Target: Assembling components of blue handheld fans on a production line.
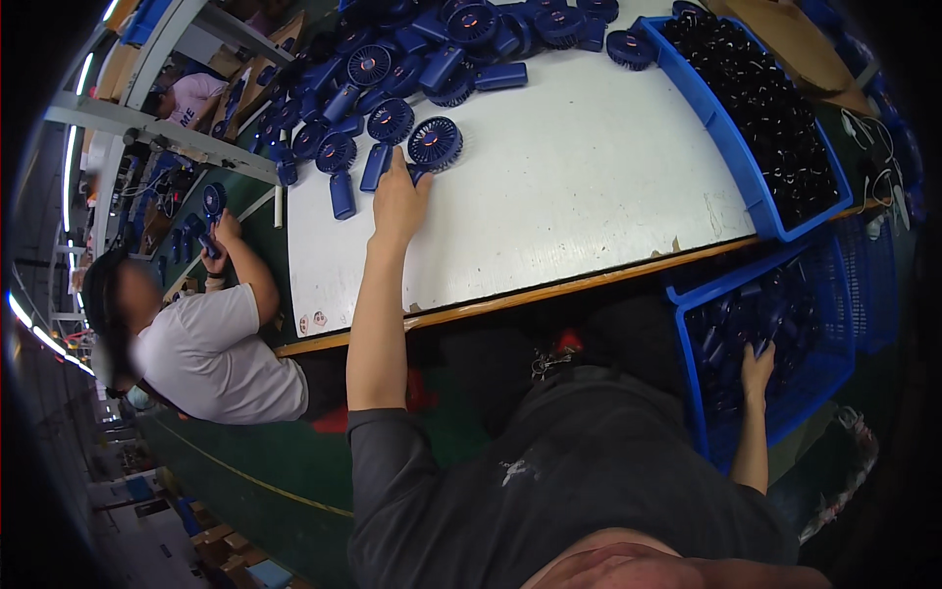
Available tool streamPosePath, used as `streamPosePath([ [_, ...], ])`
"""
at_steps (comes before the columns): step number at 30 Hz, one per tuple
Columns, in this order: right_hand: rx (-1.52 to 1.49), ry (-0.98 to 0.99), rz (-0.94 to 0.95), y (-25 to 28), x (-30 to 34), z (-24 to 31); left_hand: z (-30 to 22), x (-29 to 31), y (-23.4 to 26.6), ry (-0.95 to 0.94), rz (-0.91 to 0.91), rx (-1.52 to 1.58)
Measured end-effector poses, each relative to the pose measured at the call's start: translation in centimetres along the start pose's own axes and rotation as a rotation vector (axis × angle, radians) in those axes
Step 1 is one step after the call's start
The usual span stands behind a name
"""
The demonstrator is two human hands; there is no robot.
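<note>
Fans (369, 66) heaped upper centre, bin (692, 388) lower right well filled: seemingly midway. Left hand (402, 196) gripping one fan (435, 143); right hand (757, 370), grip unclear

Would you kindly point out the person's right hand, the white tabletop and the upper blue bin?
Right hand (758, 371): head view, middle of the hand.
White tabletop (579, 182): head view, bare middle.
Upper blue bin (727, 147): head view, left wall.
</note>
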State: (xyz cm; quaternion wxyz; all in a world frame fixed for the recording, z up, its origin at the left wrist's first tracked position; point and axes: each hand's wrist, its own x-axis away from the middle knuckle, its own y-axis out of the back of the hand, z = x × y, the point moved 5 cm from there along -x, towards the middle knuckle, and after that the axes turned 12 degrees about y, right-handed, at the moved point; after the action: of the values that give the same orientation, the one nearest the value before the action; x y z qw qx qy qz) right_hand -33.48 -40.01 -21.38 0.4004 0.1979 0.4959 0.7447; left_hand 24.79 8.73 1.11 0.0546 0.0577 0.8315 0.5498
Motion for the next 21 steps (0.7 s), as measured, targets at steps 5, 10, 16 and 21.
streamPosePath([
  [5,-0.162,0.136,0.158,2.9,-1.6,9.8,-2.0,3.1,-0.4,0.025,0.077,0.392],
  [10,-1.262,0.319,0.537,2.8,1.0,33.6,-12.8,17.6,-6.7,0.125,0.502,1.658],
  [16,-0.780,0.938,0.386,3.6,1.6,43.1,-15.0,17.9,-11.3,0.523,0.972,1.626],
  [21,-0.457,1.044,0.755,7.9,-5.0,46.4,-19.4,19.9,-8.3,0.053,1.401,1.960],
])
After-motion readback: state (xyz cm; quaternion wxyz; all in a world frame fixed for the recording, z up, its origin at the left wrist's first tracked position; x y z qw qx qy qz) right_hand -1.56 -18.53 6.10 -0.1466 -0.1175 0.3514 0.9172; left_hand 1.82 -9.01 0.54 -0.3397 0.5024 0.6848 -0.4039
